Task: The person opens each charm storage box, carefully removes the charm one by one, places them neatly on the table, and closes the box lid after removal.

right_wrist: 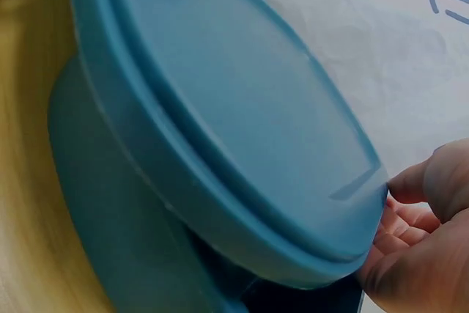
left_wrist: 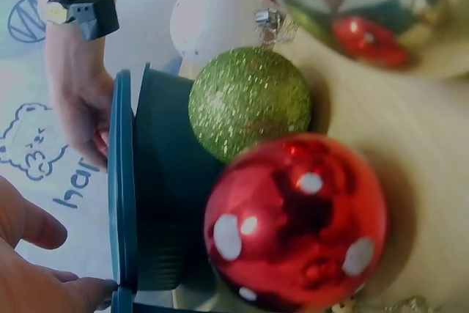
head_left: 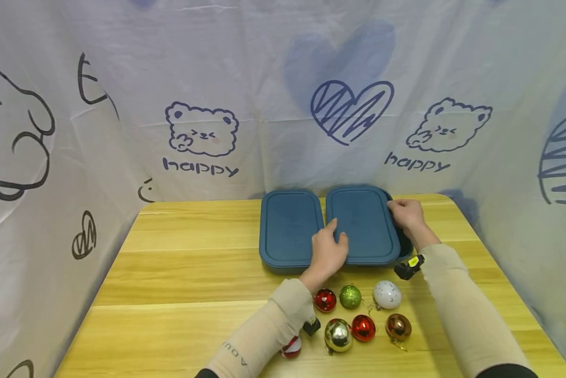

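Observation:
A blue lid (head_left: 363, 223) sits shifted to the left on the right-hand blue container (head_left: 407, 247), so a dark gap shows along the right side. My right hand (head_left: 407, 216) pinches the lid's right edge; in the right wrist view the thumb (right_wrist: 410, 183) lies against the rim and the other fingers are tucked beneath it. My left hand (head_left: 329, 251) is at the lid's left edge, index finger pointing forward. One of its fingertips (left_wrist: 95, 292) touches the rim where the two lids meet. A second container with its blue lid (head_left: 290, 228) on stands directly to the left.
Several ornament balls lie in front of the containers: red (head_left: 325, 300), green glitter (head_left: 350, 296), white speckled (head_left: 387, 295), gold (head_left: 338, 336), another red (head_left: 363, 328) and brown (head_left: 398, 327). A red-and-white ball (head_left: 291, 347) is partly behind my left sleeve. A printed curtain (head_left: 264, 105) hangs behind the wooden table (head_left: 183, 273).

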### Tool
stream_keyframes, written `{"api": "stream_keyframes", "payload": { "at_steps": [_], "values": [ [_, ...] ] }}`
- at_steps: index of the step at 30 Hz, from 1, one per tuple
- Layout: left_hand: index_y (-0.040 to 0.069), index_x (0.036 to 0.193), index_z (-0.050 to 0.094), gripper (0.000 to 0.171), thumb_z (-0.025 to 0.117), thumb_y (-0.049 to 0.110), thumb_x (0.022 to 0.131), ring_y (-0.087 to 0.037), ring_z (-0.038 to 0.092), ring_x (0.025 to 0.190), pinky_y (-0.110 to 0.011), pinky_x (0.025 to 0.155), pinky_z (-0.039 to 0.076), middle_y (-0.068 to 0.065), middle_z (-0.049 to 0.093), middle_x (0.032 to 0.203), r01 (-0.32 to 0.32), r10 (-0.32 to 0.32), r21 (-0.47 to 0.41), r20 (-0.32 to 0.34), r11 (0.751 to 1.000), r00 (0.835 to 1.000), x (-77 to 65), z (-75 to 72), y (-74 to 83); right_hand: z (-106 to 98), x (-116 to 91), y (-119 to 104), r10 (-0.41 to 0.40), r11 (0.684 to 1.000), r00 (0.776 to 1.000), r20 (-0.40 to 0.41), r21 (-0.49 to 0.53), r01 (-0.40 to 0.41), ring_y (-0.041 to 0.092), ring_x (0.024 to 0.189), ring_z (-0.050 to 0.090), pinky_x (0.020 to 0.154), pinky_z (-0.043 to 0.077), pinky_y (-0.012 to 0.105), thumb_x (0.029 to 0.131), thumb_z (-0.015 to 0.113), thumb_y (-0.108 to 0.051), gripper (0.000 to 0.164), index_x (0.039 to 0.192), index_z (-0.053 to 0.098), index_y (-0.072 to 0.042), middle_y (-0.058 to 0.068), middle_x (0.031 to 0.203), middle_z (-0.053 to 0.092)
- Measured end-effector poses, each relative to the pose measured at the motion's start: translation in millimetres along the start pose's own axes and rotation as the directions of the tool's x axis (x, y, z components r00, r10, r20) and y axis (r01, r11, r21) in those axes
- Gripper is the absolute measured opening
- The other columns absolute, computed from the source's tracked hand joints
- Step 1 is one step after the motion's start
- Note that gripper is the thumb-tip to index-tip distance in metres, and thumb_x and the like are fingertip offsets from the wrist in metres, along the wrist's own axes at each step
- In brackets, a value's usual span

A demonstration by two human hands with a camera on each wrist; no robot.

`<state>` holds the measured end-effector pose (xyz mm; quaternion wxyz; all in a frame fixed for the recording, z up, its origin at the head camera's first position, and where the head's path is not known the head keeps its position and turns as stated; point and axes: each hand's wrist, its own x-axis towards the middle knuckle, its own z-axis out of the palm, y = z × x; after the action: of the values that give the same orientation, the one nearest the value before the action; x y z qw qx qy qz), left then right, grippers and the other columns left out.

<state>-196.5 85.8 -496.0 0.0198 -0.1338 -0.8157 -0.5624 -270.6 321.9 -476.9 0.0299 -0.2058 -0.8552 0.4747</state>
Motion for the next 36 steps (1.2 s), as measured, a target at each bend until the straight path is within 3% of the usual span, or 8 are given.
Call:
{"api": "stream_keyframes", "payload": {
  "at_steps": [2,4,7,14,27,32,34,36],
  "values": [
    [-0.004,0.156,0.047,0.050,0.053,0.009,0.108,-0.010,0.024,0.032,-0.024,0.038,0.029,-0.015,0.060,0.056,-0.008,0.008,-0.009,-0.015,1.000,1.000,1.4,-2.2,-0.2,0,1,1,0.006,1.000,1.000,-0.005,-0.004,-0.006,0.020,0.095,0.057,0.067,0.047,0.018,0.111,0.046,-0.023,0.049,0.143,0.058,0.012,0.022,0.128,0.058],
    [-0.005,0.154,0.049,0.048,0.054,0.008,0.107,-0.007,0.021,0.033,-0.021,0.038,0.024,-0.002,0.043,0.044,-0.010,0.010,-0.015,-0.024,1.000,1.000,2.4,-4.3,-0.1,1,2,2,0.011,1.000,1.000,-0.011,-0.006,-0.011,0.021,0.095,0.057,0.067,0.047,0.020,0.111,0.047,-0.022,0.048,0.143,0.059,0.012,0.022,0.127,0.058],
    [-0.004,0.153,0.051,0.047,0.054,0.007,0.107,-0.008,0.023,0.036,-0.020,0.041,0.025,0.007,0.038,0.045,-0.015,0.014,-0.020,-0.026,1.000,1.000,3.1,-6.5,1.2,0,3,3,0.010,1.000,1.000,-0.019,-0.022,-0.011,0.023,0.098,0.058,0.069,0.048,0.022,0.111,0.048,-0.023,0.047,0.141,0.060,0.012,0.023,0.129,0.059],
    [-0.002,0.153,0.053,0.046,0.056,0.006,0.107,-0.008,0.027,0.036,-0.019,0.041,0.028,0.003,0.047,0.050,-0.013,0.013,-0.003,-0.003,1.000,1.000,3.9,-6.0,2.6,-4,2,1,-0.011,0.998,0.999,-0.044,-0.055,0.009,0.030,0.105,0.058,0.074,0.047,0.027,0.111,0.049,-0.023,0.047,0.139,0.061,0.012,0.027,0.132,0.060],
    [0.002,0.152,0.055,0.049,0.058,-0.003,0.103,-0.008,0.027,0.041,-0.020,0.044,0.024,0.005,0.038,0.047,0.021,-0.022,0.020,0.045,1.000,0.999,6.4,-0.7,-2.2,-15,-2,-1,-0.016,0.997,0.997,-0.077,-0.078,0.010,0.030,0.107,0.059,0.075,0.048,0.025,0.109,0.048,-0.022,0.046,0.139,0.062,0.010,0.027,0.138,0.060],
    [0.002,0.153,0.054,0.051,0.060,-0.002,0.103,-0.009,0.026,0.039,-0.020,0.042,0.025,0.004,0.039,0.045,0.042,-0.044,0.035,0.066,0.999,0.997,9.9,1.4,-3.5,-17,-2,0,-0.011,0.998,0.997,-0.075,-0.059,0.007,0.036,0.120,0.059,0.091,0.054,0.039,0.109,0.050,-0.027,0.051,0.142,0.060,0.011,0.030,0.145,0.057],
    [0.001,0.152,0.055,0.050,0.064,0.001,0.103,-0.009,0.028,0.039,-0.020,0.044,0.028,-0.002,0.054,0.051,0.045,-0.050,0.060,0.073,0.997,0.996,11.0,1.9,-3.8,-17,-2,1,-0.013,0.998,0.998,-0.068,-0.063,0.008,0.039,0.124,0.058,0.100,0.053,0.046,0.108,0.053,-0.029,0.053,0.142,0.060,0.011,0.031,0.146,0.057],
    [0.000,0.151,0.056,0.050,0.067,0.004,0.102,-0.007,0.040,0.046,-0.018,0.049,0.033,-0.010,0.072,0.071,0.052,-0.060,0.092,0.081,0.994,0.995,11.2,2.4,-3.1,-17,-2,2,-0.012,0.998,0.998,-0.061,-0.066,0.007,0.041,0.127,0.057,0.106,0.051,0.051,0.108,0.056,-0.030,0.053,0.142,0.060,0.010,0.032,0.146,0.056]
  ]
}}
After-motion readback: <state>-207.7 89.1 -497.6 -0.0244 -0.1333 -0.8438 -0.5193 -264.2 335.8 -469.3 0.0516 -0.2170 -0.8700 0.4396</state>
